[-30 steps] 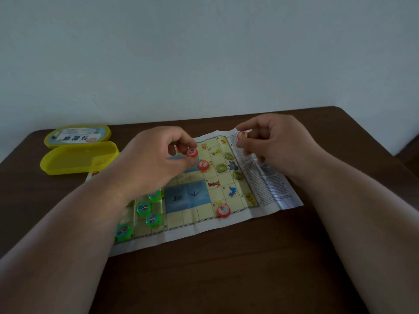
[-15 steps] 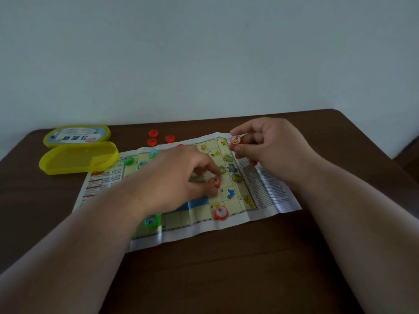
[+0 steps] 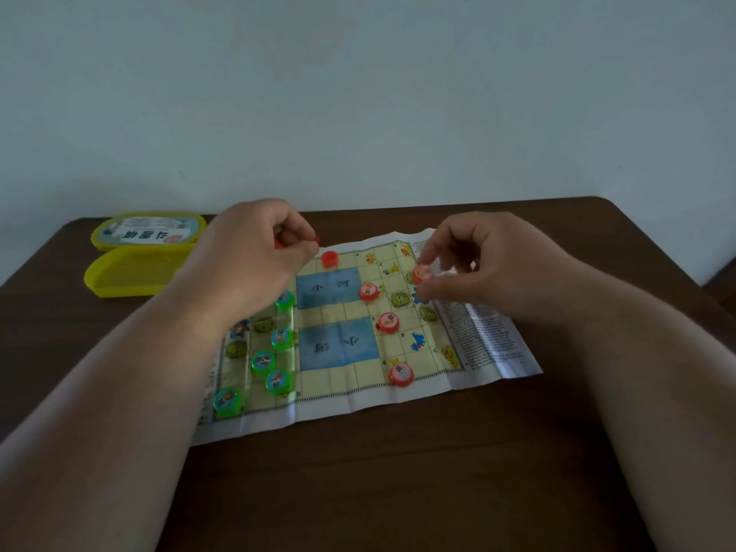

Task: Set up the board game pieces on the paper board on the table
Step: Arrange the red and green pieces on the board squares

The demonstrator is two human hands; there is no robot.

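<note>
The paper board (image 3: 338,408) lies flat on the brown table (image 3: 398,492). Several green pieces (image 3: 263,361) stand on its left squares. Red pieces stand on the right half: one (image 3: 368,291) by the upper blue river square, one (image 3: 388,323) below it, one (image 3: 401,373) near the front edge. A plain red piece (image 3: 329,258) lies at the board's far edge. My left hand (image 3: 255,256) is curled just left of it, its fingertips pinching a red piece (image 3: 278,244) that is mostly hidden. My right hand (image 3: 474,268) pinches a red piece (image 3: 421,274) just above the board's right columns.
An open yellow plastic box (image 3: 131,274) and its labelled lid (image 3: 147,231) sit at the table's far left, behind my left hand. The pale wall stands right behind the table. The table's right corner is rounded.
My left hand left a red piece on the board's right half and drew back to the far edge, onto the loose red pieces. My right hand keeps hold of its piece.
</note>
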